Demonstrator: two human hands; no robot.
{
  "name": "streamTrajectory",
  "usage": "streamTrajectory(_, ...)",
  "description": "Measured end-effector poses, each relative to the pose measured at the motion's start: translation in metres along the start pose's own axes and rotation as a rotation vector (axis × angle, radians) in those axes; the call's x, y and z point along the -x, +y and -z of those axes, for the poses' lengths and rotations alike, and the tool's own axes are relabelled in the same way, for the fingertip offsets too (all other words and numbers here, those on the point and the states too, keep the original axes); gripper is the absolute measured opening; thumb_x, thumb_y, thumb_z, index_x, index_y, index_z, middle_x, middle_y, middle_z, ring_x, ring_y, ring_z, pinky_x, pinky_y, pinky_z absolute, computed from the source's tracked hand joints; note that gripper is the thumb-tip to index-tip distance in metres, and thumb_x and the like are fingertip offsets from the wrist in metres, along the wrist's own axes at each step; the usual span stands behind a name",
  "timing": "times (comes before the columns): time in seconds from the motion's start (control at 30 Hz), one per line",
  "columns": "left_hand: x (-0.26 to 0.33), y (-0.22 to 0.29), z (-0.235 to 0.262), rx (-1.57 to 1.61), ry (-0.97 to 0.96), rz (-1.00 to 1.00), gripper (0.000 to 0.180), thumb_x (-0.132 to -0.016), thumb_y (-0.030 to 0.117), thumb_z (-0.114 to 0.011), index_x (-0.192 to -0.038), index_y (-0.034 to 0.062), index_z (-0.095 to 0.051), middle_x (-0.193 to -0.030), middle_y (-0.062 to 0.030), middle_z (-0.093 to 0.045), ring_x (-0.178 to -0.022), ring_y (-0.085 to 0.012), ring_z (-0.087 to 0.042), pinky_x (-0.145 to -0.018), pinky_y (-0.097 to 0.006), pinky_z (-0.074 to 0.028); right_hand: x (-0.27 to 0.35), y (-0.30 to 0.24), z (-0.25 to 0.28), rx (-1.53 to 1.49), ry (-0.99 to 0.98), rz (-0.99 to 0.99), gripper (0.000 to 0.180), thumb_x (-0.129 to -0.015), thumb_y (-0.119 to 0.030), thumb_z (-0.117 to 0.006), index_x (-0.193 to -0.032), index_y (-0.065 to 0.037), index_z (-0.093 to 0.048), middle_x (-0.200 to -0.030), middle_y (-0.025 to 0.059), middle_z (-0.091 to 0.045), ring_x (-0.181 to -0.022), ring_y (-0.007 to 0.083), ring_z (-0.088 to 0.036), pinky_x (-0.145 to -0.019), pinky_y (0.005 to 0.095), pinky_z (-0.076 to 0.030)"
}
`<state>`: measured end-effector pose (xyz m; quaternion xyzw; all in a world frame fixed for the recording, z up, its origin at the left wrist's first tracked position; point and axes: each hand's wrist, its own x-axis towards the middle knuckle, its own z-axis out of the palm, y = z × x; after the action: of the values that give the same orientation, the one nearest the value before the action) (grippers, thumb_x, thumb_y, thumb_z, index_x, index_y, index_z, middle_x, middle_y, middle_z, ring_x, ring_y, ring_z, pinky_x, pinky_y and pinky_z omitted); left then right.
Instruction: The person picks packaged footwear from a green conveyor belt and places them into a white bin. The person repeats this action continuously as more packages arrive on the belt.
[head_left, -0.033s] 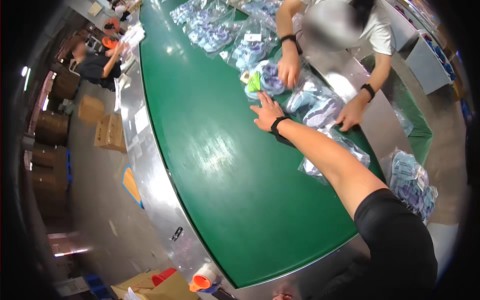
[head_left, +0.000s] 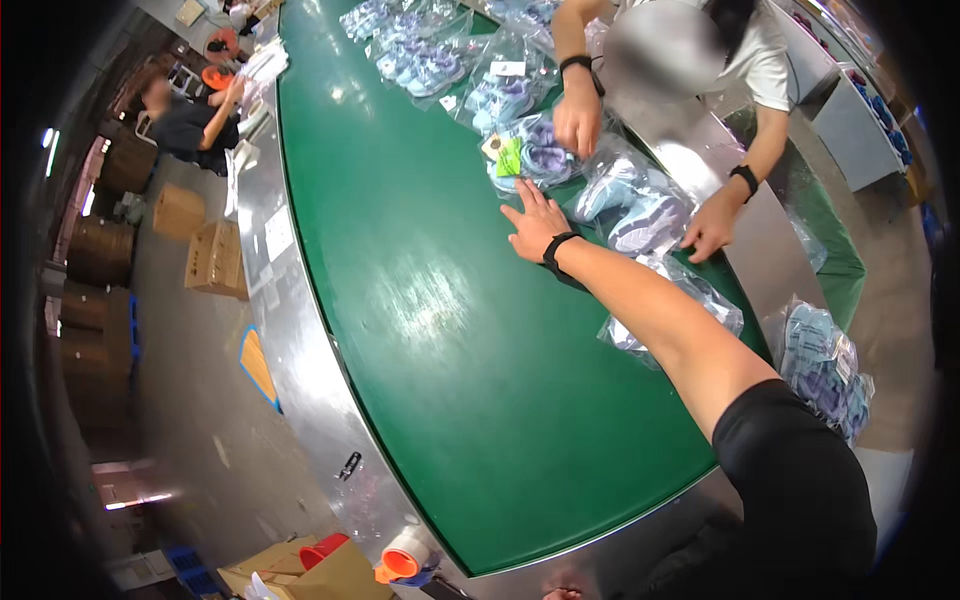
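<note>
My right hand point(head_left: 535, 222), a black band on its wrist, reaches over the green conveyor belt point(head_left: 420, 300) with fingers spread. Its fingertips are at the near edge of a clear bag of pale blue and lilac shoes point(head_left: 540, 152) bearing a bright green tag. Under my forearm lies another bagged pair point(head_left: 690, 295), partly hidden. Beside my hand is a third bag of shoes point(head_left: 635, 205), between a co-worker's two hands. A skin-coloured sliver at the bottom edge may be my left hand point(head_left: 563, 592); its fingers cannot be made out.
Several more bagged shoes point(head_left: 425, 65) line the belt's far right side. A co-worker leans in there. A metal edge point(head_left: 300, 330) borders the belt, with a small black tool point(head_left: 350, 466) and a tape roll point(head_left: 405, 555). More bagged shoes point(head_left: 825, 360) hang at the right.
The co-worker's hand nearest the right edge has shifted slightly right, off the shoe bag. My right hand has barely moved.
</note>
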<state>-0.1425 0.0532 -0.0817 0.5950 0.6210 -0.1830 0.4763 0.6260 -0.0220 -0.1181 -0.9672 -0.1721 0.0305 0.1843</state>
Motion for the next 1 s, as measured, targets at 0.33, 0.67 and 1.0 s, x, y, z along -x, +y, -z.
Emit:
streamTrajectory(0.33, -0.050, -0.047, 0.005, 0.345, -0.185, 0.040, 0.030, -0.098, 0.028, -0.054, -0.090, 0.0043, -0.070, -0.082, -0.0122, -0.069, -0.078, -0.0228, -0.063, -0.078, -0.040, -0.052, 0.059, -0.021, 0.014, -0.093, -0.265, -0.111, 0.049, -0.084, -0.030, -0.063, -0.117, 0.006, -0.055, -0.126, 0.0225, -0.056, -0.113, 0.0374, -0.058, -0.096, 0.0490, -0.045)
streamTrajectory(0.67, -0.021, 0.058, 0.038, 0.522, -0.412, -0.396, 0.023, -0.100, 0.023, -0.055, -0.084, 0.0074, -0.057, -0.070, -0.0034, -0.060, -0.060, -0.0107, -0.055, -0.054, -0.024, -0.045, 0.436, -0.076, 0.058, -0.581, -0.981, 0.451, 0.037, -0.087, -0.034, -0.068, -0.103, -0.001, -0.069, -0.107, 0.0148, -0.068, -0.099, 0.0323, -0.065, -0.085, 0.0403, -0.051)
streamTrajectory(1.0, -0.050, 0.135, 0.019, 0.069, -0.006, -0.715, 0.055, -0.091, 0.036, -0.069, -0.130, -0.0014, -0.056, -0.124, -0.0186, -0.062, -0.115, -0.0285, -0.057, -0.098, -0.037, -0.045, 0.515, -0.054, 0.051, -0.508, -0.216, -0.294, 0.072, -0.079, -0.041, -0.077, -0.132, 0.002, -0.052, -0.130, 0.0224, -0.054, -0.120, 0.0320, -0.054, -0.099, 0.0401, -0.045)
